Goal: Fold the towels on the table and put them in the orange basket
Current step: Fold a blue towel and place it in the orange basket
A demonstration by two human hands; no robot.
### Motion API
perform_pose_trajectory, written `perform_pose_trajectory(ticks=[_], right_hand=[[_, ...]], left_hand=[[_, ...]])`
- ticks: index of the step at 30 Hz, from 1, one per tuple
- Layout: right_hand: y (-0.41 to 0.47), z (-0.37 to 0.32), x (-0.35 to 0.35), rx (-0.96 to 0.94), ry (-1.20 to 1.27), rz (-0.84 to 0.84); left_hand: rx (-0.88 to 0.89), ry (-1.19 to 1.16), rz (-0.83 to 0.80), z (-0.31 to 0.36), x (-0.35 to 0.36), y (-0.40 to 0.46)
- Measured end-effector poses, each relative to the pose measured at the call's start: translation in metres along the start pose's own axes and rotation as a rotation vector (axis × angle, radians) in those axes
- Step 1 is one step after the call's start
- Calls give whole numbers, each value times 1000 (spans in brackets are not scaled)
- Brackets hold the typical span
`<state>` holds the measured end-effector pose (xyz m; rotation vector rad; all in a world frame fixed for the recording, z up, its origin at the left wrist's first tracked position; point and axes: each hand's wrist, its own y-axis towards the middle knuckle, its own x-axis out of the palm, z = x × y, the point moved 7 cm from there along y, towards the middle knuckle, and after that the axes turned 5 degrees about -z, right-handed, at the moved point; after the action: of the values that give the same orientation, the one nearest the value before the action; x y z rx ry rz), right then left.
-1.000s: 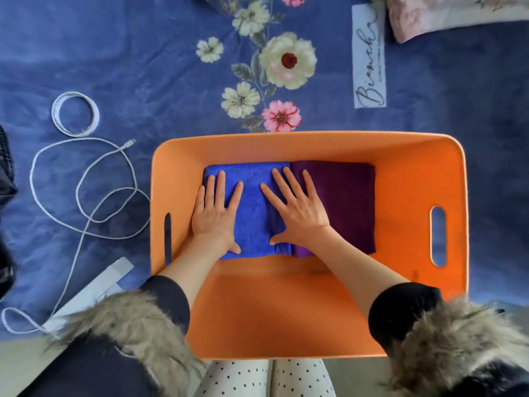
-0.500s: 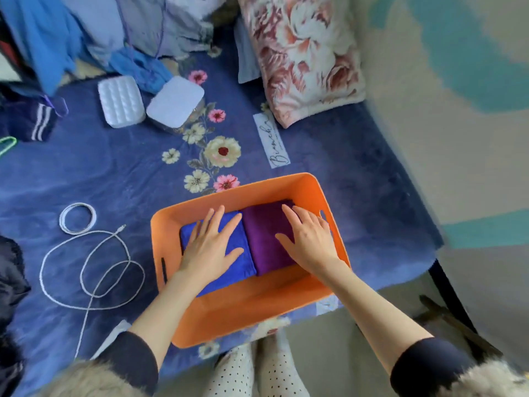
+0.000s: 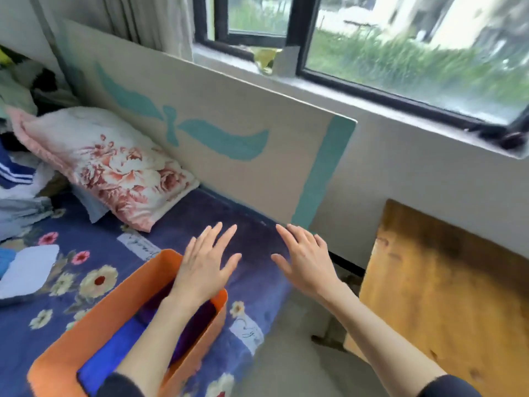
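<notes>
Both hands (image 3: pixel 206 267) (image 3: pixel 307 265) hover flat above orange basket (image 3: pixel 94 313) holding folded towels (image 3: pixel 114 356).

Both hands raised, fingers spread, over the bed

The left hand (image 3: pixel 204 267) hovers above the orange basket (image 3: pixel 94 316), which holds a blue towel (image 3: pixel 114 351) and a purple towel (image 3: pixel 194 330); the right hand (image 3: pixel 307 265) hangs past the floral blanket (image 3: pixel 94 247), near a flowered pillow (image 3: pixel 114 167).

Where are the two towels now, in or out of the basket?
In: the blue towel and purple towel lie inside the orange basket.
</notes>
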<state>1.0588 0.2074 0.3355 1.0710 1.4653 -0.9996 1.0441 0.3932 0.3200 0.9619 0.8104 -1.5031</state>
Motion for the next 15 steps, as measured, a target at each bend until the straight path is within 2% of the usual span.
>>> perform_pose_trajectory(ticks=[4, 7, 15], right_hand=[[-86, 80, -38, 219, 42, 84], [-165, 128, -55, 411, 83, 151], [-384, 202, -60, 965, 155, 266]], left_hand=[[194, -76, -14, 102, 8, -4], [342, -148, -91, 178, 33, -22], [847, -191, -319, 356, 100, -89]])
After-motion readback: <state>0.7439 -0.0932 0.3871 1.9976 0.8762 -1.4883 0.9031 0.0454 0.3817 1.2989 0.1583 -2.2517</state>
